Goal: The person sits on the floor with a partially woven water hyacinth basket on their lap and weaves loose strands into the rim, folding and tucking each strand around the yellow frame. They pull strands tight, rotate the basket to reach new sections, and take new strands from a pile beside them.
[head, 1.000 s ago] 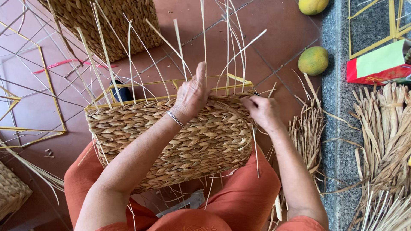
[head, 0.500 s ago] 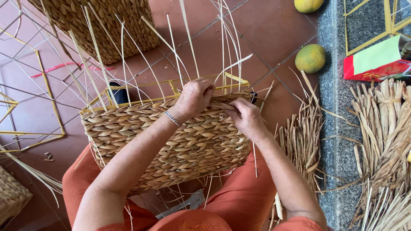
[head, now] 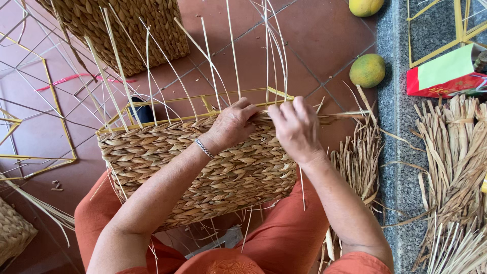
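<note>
Half-woven rectangular basket of tan plaited straw rests on the person's lap, orange trousers beneath, loose stakes rising from its yellow-framed rim. Left hand curled over the top edge, fingers pinching the weave. Right hand closed on a flat straw strand at the rim. 2 yellow-green round fruits on the red tile floor; dried straw bundles at right.
</note>
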The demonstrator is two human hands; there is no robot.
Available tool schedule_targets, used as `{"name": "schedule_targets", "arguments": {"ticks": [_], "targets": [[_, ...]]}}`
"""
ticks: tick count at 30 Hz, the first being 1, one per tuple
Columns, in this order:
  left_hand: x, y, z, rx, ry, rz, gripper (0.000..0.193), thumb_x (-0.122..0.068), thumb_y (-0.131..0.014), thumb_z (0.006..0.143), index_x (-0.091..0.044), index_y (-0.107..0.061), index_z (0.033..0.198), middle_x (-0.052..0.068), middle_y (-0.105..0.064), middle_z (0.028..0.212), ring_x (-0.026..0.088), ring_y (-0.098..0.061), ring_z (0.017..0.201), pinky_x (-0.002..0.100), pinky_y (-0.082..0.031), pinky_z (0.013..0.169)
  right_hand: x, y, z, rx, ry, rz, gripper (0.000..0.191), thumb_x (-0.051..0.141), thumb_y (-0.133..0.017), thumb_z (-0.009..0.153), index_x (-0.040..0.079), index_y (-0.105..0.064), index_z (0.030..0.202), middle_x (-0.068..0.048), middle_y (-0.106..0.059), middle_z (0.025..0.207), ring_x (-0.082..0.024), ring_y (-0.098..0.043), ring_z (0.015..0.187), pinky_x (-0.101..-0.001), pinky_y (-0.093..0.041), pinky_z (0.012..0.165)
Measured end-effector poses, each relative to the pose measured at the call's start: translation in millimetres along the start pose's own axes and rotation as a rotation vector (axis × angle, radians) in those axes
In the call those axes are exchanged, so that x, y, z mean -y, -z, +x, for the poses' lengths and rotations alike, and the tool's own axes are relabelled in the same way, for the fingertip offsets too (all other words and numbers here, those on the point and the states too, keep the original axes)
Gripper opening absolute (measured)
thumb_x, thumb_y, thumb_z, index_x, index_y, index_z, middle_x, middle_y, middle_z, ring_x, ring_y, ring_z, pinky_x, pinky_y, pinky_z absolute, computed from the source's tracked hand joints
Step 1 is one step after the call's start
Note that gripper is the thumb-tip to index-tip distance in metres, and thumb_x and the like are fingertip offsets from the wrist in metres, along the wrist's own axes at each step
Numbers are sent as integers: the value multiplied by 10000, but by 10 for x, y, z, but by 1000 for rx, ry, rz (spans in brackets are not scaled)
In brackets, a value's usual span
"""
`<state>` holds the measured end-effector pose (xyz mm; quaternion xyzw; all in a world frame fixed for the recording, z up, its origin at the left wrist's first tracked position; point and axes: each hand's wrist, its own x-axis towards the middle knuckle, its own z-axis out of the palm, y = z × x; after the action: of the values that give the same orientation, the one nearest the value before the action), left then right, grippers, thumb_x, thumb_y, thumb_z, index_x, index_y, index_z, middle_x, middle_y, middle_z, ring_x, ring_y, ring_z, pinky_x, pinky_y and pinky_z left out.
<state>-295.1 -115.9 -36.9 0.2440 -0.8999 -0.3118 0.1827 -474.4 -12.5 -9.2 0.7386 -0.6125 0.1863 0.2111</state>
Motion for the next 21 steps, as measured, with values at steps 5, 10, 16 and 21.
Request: {"name": "schedule_targets", "arguments": {"ticks": [5,10,16,21], "targets": [[-85,-222,108,-28,83,241,350,-356,-708,924,-30,-635,1027,154,-550,991,300,-623,869,442,-566,767,-331,44,92,498,-510,551,139,222,-778,896,155,-814,1012,-77,-798,855,-202,-744,722,-356,-594,698],[38,-313,92,-154,140,160,190,-183,-551,1062,-39,-618,1168,143,-565,1068,256,-627,790,391,-588,645,-443,23,164,468,-438,631,210,243,-805,853,124,-798,1026,-108,-786,902,-224,-762,789,-374,-593,725],[124,-199,-160,-196,-127,158,282,-1,-681,866,-20,-596,1134,142,-597,1050,290,-651,823,377,-580,645,-225,-247,44,116,-303,519,218,254,-842,870,85,-707,893,-81,-749,830,-253,-731,743,-402,-566,682],[165,-195,-249,-236,-334,177,280,37,-660,831,-21,-505,1056,133,-604,1021,306,-686,863,361,-572,646,-172,-534,-46,-6,-174,339,316,267,-845,883,88,-589,843,-52,-682,731,-220,-682,656,-406,-545,643]]}}
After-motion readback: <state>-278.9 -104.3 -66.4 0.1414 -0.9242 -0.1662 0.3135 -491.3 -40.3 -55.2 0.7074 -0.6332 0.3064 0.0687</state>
